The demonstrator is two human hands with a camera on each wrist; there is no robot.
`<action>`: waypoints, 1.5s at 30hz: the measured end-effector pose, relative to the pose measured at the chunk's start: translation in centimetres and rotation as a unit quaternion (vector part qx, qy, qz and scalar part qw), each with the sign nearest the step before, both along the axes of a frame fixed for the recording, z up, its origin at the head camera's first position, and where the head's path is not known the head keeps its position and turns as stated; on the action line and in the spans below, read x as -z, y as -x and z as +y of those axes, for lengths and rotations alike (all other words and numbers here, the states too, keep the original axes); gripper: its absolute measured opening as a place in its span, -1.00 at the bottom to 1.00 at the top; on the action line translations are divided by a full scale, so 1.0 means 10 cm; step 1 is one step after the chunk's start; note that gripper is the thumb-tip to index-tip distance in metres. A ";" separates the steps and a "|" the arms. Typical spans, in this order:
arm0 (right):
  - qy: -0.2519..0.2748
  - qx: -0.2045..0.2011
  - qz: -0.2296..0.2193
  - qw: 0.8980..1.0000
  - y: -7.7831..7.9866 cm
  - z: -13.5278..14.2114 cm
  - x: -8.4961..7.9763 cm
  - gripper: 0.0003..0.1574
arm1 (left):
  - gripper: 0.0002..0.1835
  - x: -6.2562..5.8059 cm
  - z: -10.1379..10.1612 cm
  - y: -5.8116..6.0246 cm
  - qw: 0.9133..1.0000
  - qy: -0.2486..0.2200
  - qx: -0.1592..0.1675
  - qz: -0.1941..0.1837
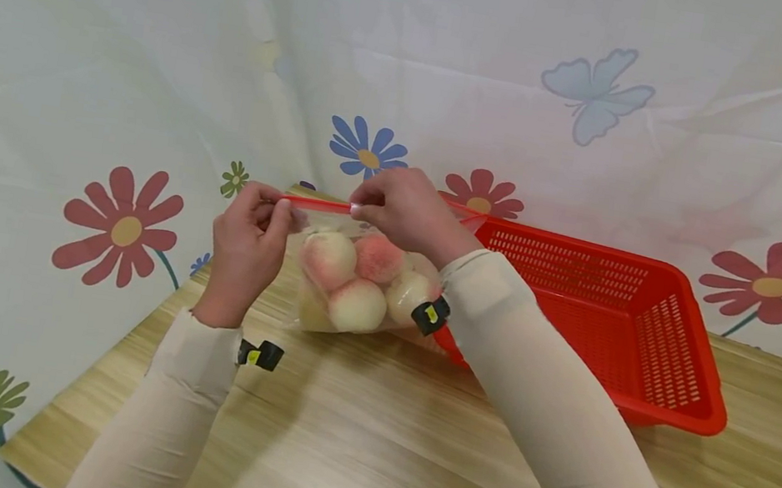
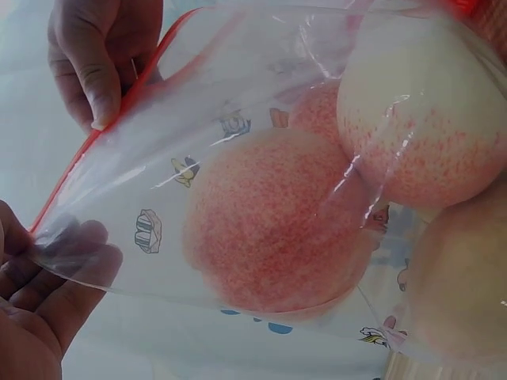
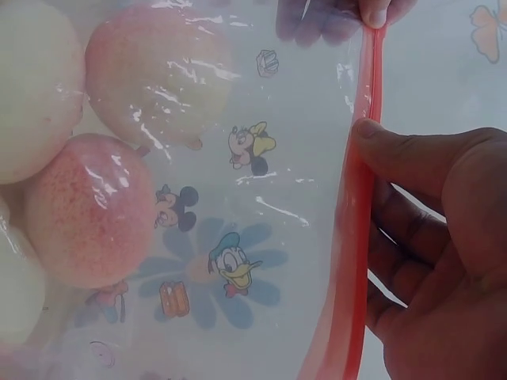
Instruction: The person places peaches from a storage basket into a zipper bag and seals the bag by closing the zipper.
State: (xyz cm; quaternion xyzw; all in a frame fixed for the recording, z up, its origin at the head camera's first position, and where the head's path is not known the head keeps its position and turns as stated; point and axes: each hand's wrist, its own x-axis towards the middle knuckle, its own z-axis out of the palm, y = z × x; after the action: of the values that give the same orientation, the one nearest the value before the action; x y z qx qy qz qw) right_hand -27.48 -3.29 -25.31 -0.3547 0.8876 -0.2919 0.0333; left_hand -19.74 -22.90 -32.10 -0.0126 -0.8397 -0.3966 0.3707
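Note:
A clear zip bag (image 1: 322, 221) with a red zip strip (image 3: 360, 198) and small cartoon prints holds several pale pink peaches (image 1: 357, 305). My left hand (image 1: 248, 244) pinches the bag's top left corner between thumb and fingers; in the left wrist view some of its fingers show through the film. Farther along the strip, my right hand (image 1: 404, 208) pinches the red zip between thumb and fingers. The peaches (image 2: 281, 222) bulge in the lower part of the bag, below both hands.
A red plastic basket (image 1: 688, 339) with slotted walls stands right of the bag, partly behind my right forearm. Beneath lies a wood-grain table (image 1: 363, 434). Behind it hangs a white cloth (image 1: 422, 38) printed with flowers and a butterfly.

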 end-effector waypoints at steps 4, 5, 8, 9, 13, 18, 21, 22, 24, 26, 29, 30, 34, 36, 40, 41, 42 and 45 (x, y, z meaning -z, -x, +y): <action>-0.007 0.005 -0.007 1.000 0.01 0.02 0.00 -0.73 | -0.74 0.00 -0.01 0.00 1.000 -0.002 0.002 0.002; -0.008 0.007 -0.010 1.000 0.01 0.03 0.00 -0.73 | -0.74 0.01 -0.02 0.00 1.000 -0.001 0.003 0.003; -0.012 0.012 -0.013 1.000 0.02 0.05 0.00 -0.72 | -0.75 0.01 -0.04 0.00 1.000 0.000 0.006 0.009; -0.012 0.013 -0.014 1.000 0.02 0.05 0.00 -0.72 | -0.75 0.01 -0.05 0.00 1.000 0.001 0.006 0.010; -0.012 0.014 -0.011 1.000 0.04 0.07 0.01 -0.72 | -0.73 0.02 -0.07 0.00 1.000 0.000 0.007 0.015; -0.012 0.015 -0.004 1.000 0.06 0.10 0.02 -0.74 | -0.74 0.03 -0.09 0.01 1.000 -0.003 0.006 0.015; -0.014 0.019 -0.003 1.000 0.06 0.12 0.02 -0.75 | -0.75 0.03 -0.10 0.01 1.000 -0.004 0.005 0.011; -0.014 0.019 -0.002 1.000 0.06 0.13 0.02 -0.76 | -0.75 0.03 -0.11 0.00 1.000 -0.005 0.005 0.011; -0.017 0.024 -0.001 1.000 0.06 0.14 0.02 -0.77 | -0.75 0.03 -0.11 0.00 1.000 -0.009 0.003 0.010; -0.020 0.028 0.000 0.999 0.07 0.15 0.03 -0.78 | -0.75 0.04 -0.12 0.01 1.000 -0.013 0.002 0.011; -0.025 0.031 0.001 0.999 0.08 0.18 0.04 -0.76 | -0.74 0.04 -0.13 0.01 1.000 -0.017 0.006 0.013; -0.026 0.032 0.001 0.999 0.09 0.18 0.04 -0.76 | -0.73 0.04 -0.14 0.01 1.000 -0.016 0.007 0.015; -0.029 0.033 0.003 0.999 0.10 0.22 0.05 -0.74 | -0.72 0.05 -0.16 0.01 1.000 -0.014 0.008 0.024; -0.031 0.036 0.002 0.999 0.10 0.23 0.05 -0.74 | -0.72 0.06 -0.18 0.00 1.000 -0.013 0.007 0.026; -0.033 0.042 0.002 0.999 0.12 0.26 0.06 -0.73 | -0.76 0.06 -0.20 0.00 0.999 -0.021 0.011 0.024; -0.033 0.043 0.003 0.999 0.12 0.27 0.06 -0.72 | -0.77 0.06 -0.21 -0.01 0.999 -0.022 0.010 0.023; -0.032 0.044 0.004 0.999 0.12 0.28 0.06 -0.72 | -0.77 0.06 -0.21 -0.01 0.999 -0.024 0.010 0.022; -0.030 0.047 -0.002 0.998 0.13 0.30 0.07 -0.71 | -0.74 0.06 -0.23 -0.02 0.999 -0.028 0.009 0.018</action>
State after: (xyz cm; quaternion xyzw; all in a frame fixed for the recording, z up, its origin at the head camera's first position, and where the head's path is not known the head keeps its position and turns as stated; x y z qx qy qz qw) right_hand -28.80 -0.29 -26.00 -0.3104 0.9118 -0.2667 0.0322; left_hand -19.51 -25.15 -32.67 -0.0162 -0.8214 -0.4231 0.3822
